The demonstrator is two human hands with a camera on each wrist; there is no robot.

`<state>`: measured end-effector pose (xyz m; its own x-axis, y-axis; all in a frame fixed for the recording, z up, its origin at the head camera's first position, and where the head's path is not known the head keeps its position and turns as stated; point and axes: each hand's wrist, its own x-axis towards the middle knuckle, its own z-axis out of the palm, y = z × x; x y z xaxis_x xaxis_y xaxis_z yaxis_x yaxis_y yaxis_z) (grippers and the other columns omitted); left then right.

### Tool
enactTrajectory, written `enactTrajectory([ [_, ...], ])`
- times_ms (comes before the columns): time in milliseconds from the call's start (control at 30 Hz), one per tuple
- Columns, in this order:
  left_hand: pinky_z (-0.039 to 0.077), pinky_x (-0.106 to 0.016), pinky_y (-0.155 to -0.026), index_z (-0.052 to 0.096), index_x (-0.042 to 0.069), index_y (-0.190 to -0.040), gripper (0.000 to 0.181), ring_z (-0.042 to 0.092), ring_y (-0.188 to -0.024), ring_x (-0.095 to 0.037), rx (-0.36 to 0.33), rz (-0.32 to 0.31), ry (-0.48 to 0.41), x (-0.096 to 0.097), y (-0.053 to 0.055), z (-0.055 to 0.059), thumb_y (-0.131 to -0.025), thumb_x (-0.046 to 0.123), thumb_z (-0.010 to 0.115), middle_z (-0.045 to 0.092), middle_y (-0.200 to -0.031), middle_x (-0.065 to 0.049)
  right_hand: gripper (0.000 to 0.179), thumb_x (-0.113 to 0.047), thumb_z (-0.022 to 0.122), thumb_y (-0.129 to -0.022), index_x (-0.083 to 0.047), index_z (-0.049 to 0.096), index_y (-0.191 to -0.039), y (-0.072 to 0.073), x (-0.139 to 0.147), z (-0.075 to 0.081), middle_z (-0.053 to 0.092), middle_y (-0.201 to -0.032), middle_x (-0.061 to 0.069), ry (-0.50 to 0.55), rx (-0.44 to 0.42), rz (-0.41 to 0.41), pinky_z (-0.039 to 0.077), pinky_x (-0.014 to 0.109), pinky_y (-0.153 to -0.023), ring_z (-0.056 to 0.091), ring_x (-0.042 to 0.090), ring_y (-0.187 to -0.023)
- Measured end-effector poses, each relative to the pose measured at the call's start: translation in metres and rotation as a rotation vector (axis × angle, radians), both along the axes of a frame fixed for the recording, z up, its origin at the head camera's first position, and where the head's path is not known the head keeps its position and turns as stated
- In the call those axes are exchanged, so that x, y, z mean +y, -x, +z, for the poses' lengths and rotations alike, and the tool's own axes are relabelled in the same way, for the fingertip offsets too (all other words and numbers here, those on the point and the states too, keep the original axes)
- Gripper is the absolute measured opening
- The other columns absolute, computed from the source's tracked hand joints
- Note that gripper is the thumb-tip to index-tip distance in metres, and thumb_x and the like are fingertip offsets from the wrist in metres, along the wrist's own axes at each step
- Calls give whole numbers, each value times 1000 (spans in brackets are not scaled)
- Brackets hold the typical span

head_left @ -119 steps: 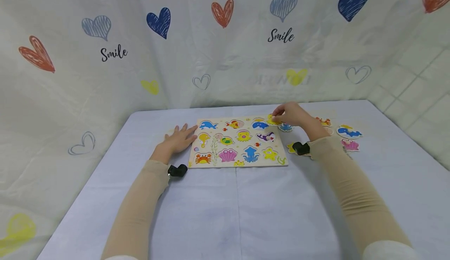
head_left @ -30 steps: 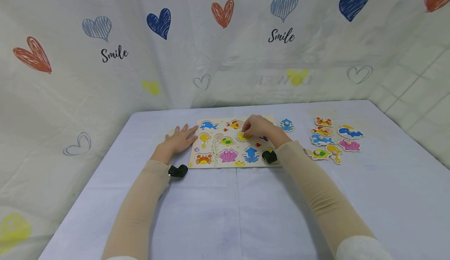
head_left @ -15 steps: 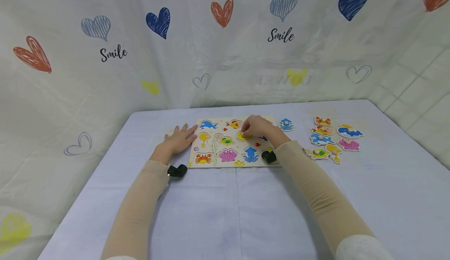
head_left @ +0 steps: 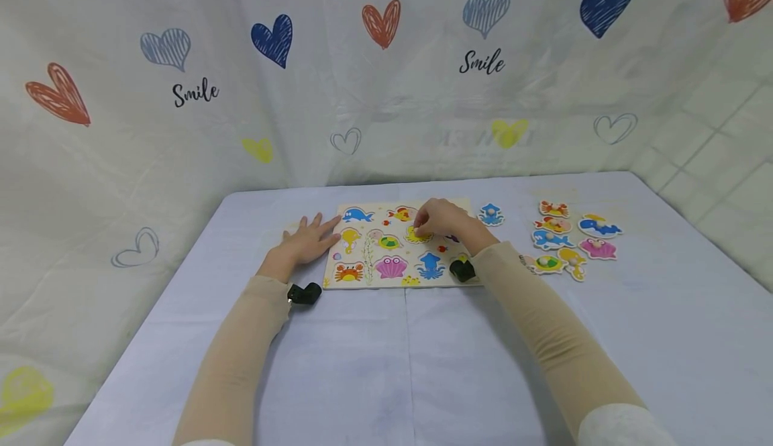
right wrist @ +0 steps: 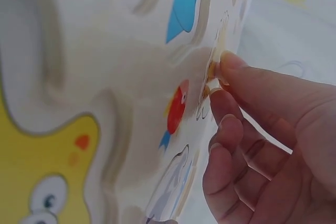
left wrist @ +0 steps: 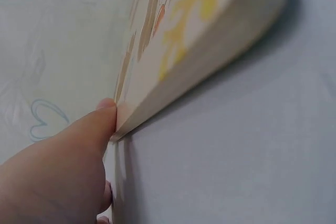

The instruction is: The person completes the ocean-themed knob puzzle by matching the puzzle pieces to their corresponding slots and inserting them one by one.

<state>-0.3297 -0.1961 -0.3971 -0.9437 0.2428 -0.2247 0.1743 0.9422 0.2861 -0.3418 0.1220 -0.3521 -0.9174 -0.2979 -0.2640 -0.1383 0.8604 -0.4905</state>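
pale table [head_left: 362,359]; left hand [head_left: 306,241] spread; right hand [head_left: 445,218] pinches a knob [right wrist: 212,71] only its wrist view shows.

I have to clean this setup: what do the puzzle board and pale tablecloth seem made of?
Puzzle board: probably wood or fibreboard, smooth and printed; the left wrist view shows its thick, pale, solid-looking edge. Tablecloth: likely matt woven fabric, judging by its soft creases.

Beige sleeves [head_left: 232,359] — white cloth [head_left: 622,426] higher up — end at small black wrist cameras [head_left: 462,270].
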Motion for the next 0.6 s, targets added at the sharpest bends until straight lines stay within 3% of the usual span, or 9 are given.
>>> enactTrajectory([
  [233,0,-78,-112,18,30,-166,66,-7,-152,-50,1,-2,-3,0,1,-1,-108,56,34,2,-170,-20,26,-22,72,-99,-7,74,-119,-3,11,9,66,-119,14,5,105,70,49,46,-98,59,29,-107],
  [433,0,-78,-112,18,30,-166,65,-7,-152,-50,-8,5,4,0,2,-1,-108,56,34,2,-170,-20,28,-13,66,-102,1,70,-125,-5,30,22,68,-112,17,122,169,115,54,45,-87,65,35,-100],
  [600,-1,-78,-112,17,30,-166,66,-7,-152,-49,-8,10,4,0,3,-2,-108,56,34,2,-170,-19,30,-16,63,-103,-1,68,-129,-5,49,26,67,-112,17,199,199,75,55,42,-82,64,36,-97],
])
